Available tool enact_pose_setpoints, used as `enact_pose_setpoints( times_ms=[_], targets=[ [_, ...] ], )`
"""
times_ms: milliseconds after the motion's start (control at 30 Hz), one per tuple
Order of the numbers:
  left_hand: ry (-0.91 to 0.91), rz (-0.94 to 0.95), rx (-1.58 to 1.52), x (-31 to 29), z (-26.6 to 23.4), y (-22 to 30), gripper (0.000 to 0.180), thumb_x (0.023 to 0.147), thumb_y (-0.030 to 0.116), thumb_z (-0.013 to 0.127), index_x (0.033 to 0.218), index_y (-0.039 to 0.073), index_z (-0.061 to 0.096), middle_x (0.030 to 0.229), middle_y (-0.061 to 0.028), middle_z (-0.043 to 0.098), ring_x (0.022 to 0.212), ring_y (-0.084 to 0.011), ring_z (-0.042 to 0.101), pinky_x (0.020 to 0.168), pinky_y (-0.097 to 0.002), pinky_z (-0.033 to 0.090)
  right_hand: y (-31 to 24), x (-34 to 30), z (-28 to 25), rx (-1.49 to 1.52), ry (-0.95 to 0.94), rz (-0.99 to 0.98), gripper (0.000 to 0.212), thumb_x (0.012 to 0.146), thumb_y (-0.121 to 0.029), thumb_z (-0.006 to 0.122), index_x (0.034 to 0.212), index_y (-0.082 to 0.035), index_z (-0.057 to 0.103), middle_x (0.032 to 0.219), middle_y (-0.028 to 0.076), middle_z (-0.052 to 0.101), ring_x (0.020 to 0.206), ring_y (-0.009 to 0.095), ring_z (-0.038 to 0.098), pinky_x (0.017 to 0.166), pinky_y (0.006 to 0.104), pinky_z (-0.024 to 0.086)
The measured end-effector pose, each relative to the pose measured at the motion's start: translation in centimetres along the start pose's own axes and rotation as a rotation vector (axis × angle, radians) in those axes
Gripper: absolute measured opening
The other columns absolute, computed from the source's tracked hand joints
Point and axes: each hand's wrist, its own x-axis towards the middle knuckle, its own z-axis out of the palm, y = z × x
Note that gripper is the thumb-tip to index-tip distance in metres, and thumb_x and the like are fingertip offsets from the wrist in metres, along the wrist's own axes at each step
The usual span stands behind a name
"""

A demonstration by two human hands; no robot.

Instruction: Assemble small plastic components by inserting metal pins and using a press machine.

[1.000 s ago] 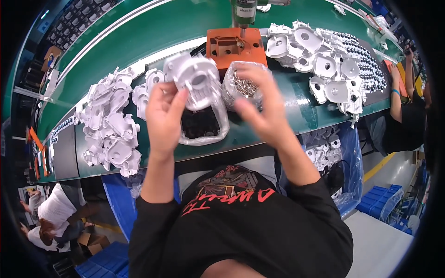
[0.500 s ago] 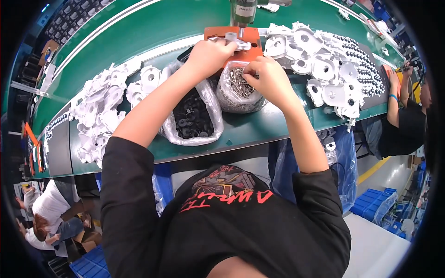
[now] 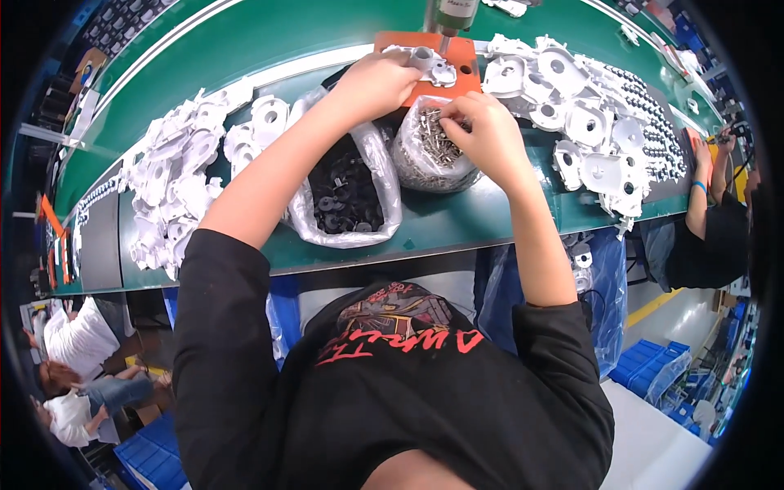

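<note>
Fingers of your left hand [image 3: 377, 86] curl against the left end of a white molded part [image 3: 443, 73], which rests on the orange fixture [image 3: 467, 88] just to the right of that grip. Your hand is partly closed; how firmly you have hold of the part, I cannot tell. Just beyond the part, to the right of your fingers, a green-bodied tool [image 3: 454, 15] points its metal tip down.

Your right hand [image 3: 492, 131] is bent, thumb and fingertips drawn close together at the mouth of a clear bag [image 3: 420, 169] of screws [image 3: 433, 145]; whether you have a screw pinched is too small to tell. Nearer you than your left grip lies an open bag [image 3: 392, 219] of black pieces [image 3: 343, 204]. White parts are heaped well left of your left hand [image 3: 175, 155] and right of your right [image 3: 584, 122].
</note>
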Motion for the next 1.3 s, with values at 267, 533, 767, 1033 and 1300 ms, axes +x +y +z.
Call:
enact_pose_setpoints(
  times_ms=[267, 533, 767, 1033, 1300],
  targets=[
    [-0.120, -0.304, -0.403, -9.8, -8.0, 1.1, 0.018, 0.079, 0.018, 0.063, 0.089, 0.004, 0.059, 0.086, -0.0096, 0.058, 0.085, -0.0260, 0.055, 0.076, -0.0345, 0.044, 0.1, -0.9, -0.8, 0.402, -0.001, 0.193, 0.009, 0.077, -0.005, 0.066, 0.084, -0.001, 0.063, 0.074, 0.001, 0.057, 0.066, 0.008, 0.048, 0.064, 0.0226, 0.041],
    [-0.218, -0.247, -0.265, -15.3, -8.8, 4.7, 0.018, 0.071, 0.018, 0.070, 0.080, 0.007, 0.059, 0.081, -0.0070, 0.052, 0.086, -0.0264, 0.050, 0.079, -0.0371, 0.039, 1.0, -1.4, -0.7, 0.557, 0.064, 0.329, 0.012, 0.083, -0.011, 0.066, 0.089, -0.001, 0.062, 0.078, -0.003, 0.058, 0.069, 0.002, 0.049, 0.062, 0.0172, 0.038],
    [-0.102, -0.087, -0.192, -13.7, -5.6, 6.2, 0.015, 0.073, 0.016, 0.068, 0.086, 0.010, 0.062, 0.078, -0.0050, 0.049, 0.080, -0.0240, 0.048, 0.073, -0.0354, 0.036, 0.9, -2.1, -1.6, 0.736, 0.109, 0.338, 0.011, 0.084, -0.005, 0.063, 0.092, 0.002, 0.060, 0.091, 0.003, 0.062, 0.083, 0.008, 0.055, 0.077, 0.0213, 0.043],
    [-0.104, -0.165, -0.015, -13.3, -3.9, 7.5, 0.014, 0.071, 0.014, 0.068, 0.080, 0.006, 0.060, 0.080, -0.0055, 0.052, 0.083, -0.0240, 0.049, 0.073, -0.0355, 0.036, 1.0, -3.3, -2.5, 0.751, 0.126, 0.338, 0.010, 0.083, -0.002, 0.062, 0.092, 0.002, 0.060, 0.095, 0.005, 0.062, 0.086, 0.009, 0.056, 0.079, 0.0223, 0.043],
    [-0.064, -0.108, 0.131, -13.7, -3.8, 8.9, 0.016, 0.067, 0.020, 0.070, 0.071, 0.007, 0.061, 0.077, -0.0054, 0.053, 0.083, -0.0221, 0.048, 0.073, -0.0351, 0.034, 0.9, -3.8, -2.3, 0.771, 0.092, 0.331, 0.009, 0.084, -0.003, 0.062, 0.092, 0.001, 0.060, 0.091, 0.002, 0.061, 0.082, 0.006, 0.054, 0.074, 0.0196, 0.042]
  ],
)
